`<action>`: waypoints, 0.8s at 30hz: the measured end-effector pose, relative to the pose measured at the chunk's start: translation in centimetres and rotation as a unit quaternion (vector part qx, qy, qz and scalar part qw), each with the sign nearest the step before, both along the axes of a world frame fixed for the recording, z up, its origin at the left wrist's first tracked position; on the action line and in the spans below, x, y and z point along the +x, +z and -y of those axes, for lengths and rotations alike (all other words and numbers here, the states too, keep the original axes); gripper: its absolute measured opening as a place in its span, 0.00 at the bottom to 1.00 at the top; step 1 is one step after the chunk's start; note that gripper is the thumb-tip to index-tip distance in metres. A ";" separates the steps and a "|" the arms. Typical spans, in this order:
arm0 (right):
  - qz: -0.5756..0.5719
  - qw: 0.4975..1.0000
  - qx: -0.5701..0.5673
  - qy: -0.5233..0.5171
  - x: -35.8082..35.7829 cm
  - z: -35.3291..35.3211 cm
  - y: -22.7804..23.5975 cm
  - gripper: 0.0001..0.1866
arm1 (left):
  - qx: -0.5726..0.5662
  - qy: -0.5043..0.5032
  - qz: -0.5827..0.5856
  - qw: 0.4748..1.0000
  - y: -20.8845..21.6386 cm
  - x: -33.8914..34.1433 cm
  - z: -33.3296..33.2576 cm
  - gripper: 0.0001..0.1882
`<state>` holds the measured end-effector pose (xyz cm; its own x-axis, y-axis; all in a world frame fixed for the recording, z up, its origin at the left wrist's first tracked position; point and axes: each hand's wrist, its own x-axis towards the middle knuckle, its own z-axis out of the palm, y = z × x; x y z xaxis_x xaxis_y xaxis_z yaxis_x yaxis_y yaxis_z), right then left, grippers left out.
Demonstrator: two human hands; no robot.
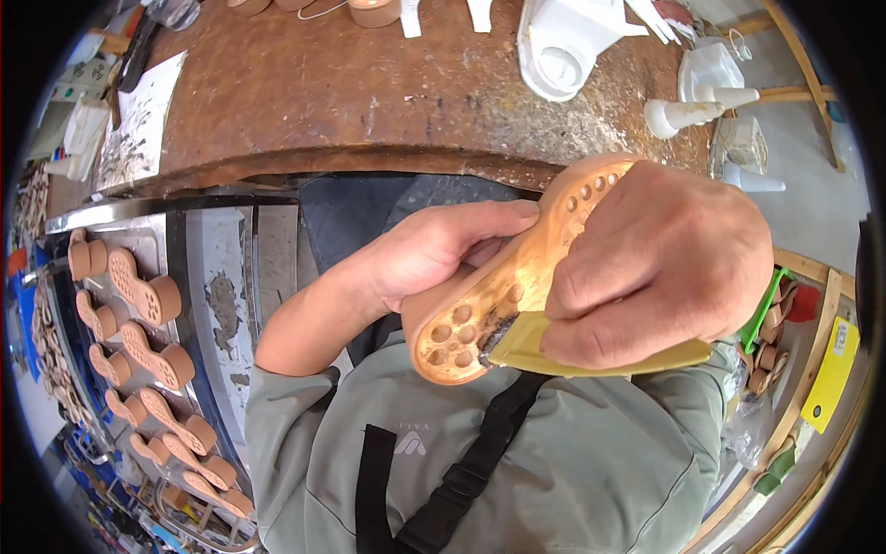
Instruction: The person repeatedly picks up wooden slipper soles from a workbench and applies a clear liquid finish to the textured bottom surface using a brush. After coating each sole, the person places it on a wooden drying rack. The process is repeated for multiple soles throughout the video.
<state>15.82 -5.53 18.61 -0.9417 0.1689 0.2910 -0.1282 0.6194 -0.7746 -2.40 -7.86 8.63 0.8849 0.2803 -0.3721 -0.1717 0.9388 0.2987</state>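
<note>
A tan shoe sole (528,263) with round hollows at its heel and toe ends lies tilted in front of my chest. Wrapped around its near-left side, my left hand (438,245) grips it, the thumb resting along the upper edge. My right hand (660,263) is closed around the yellow-green handle of a flat brush (526,343). The brush's short dark bristles touch the sole beside the heel hollows. A wet shine shows on the sole's middle. My right hand hides part of the sole's far end and much of the brush handle.
Beyond my hands stands a brown, stained workbench (369,102). A cut white plastic container (563,69) and a white nozzle bottle (678,117) sit at its right. At left, a metal rack (198,369) bears several tan soles (143,286). A yellow tag (831,374) hangs at right.
</note>
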 end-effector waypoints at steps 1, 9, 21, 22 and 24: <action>-0.003 1.000 0.001 0.001 0.4 -0.2 -0.2 0.05 | 0.008 -0.001 -0.012 1.000 0.0 0.0 0.0 0.20; -0.018 0.987 -0.031 -0.154 6.5 -0.2 -1.5 0.08 | 0.082 -0.014 0.048 0.995 -0.5 -0.6 -0.6 0.25; -0.177 0.715 0.025 -0.676 4.2 1.6 -7.1 0.06 | 0.213 0.197 0.063 0.955 -1.2 -0.8 0.7 0.32; -0.158 0.738 0.095 -0.649 3.9 1.4 -7.5 0.07 | 0.221 0.201 0.070 0.952 -1.8 -0.9 0.5 0.32; -0.116 0.770 0.235 -0.582 2.7 1.8 -8.3 0.08 | 0.204 0.227 0.053 0.951 -2.5 -1.0 0.4 0.29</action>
